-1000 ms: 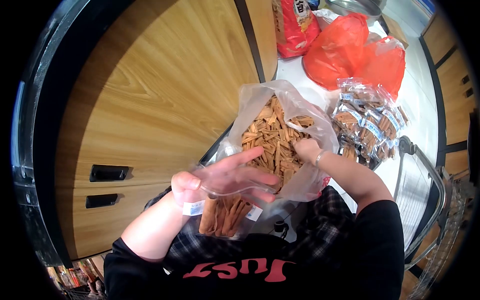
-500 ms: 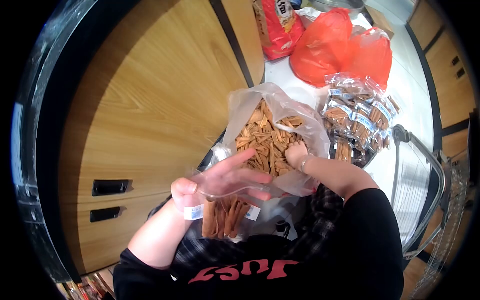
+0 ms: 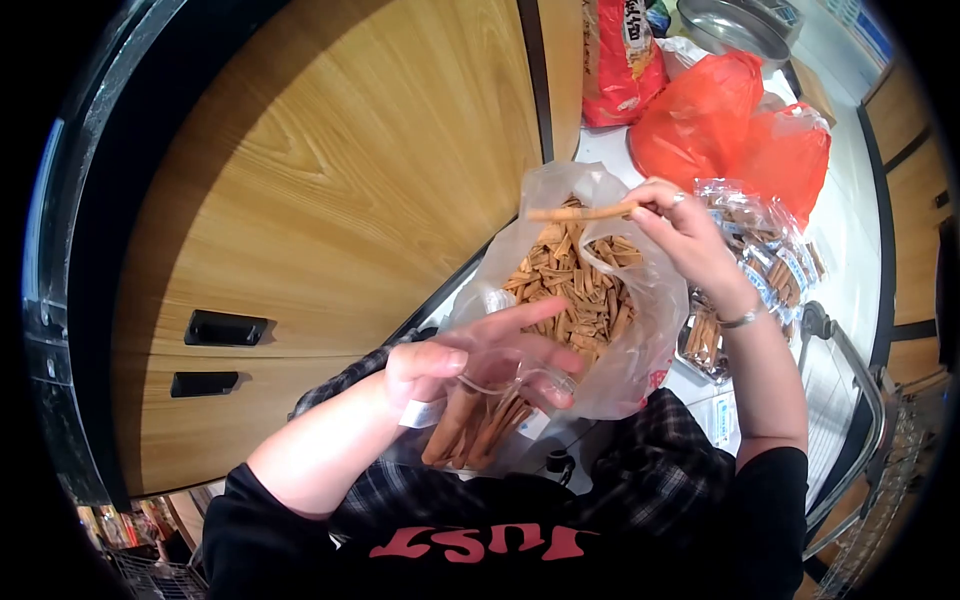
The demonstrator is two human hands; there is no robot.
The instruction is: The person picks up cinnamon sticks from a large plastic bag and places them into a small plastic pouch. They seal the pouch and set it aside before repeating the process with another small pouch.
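My left hand [image 3: 485,350] holds a small clear bag [image 3: 475,425] of brown bark sticks, its thumb on one side of the bag's mouth and the other fingers spread. A white label shows on the bag. Between the thumb and fingers of my right hand [image 3: 680,225] is a long cinnamon-like stick [image 3: 580,213], held level above a large open plastic bag [image 3: 655,300]. Many pieces of brown bark [image 3: 575,285] fill that large bag, which stands just beyond my left hand.
Labelled packets of sticks [image 3: 775,265] lie at the right, behind my right forearm. Beyond them are red plastic bags [image 3: 695,120], a red printed sack [image 3: 625,75] and a metal bowl [image 3: 735,30]. A metal cart frame [image 3: 865,400] stands at right; wooden cabinets [image 3: 330,180] fill the left.
My right hand has risen out of the bark in the large bag and now holds one long stick. My left hand still holds the small bag. The view has shifted somewhat.
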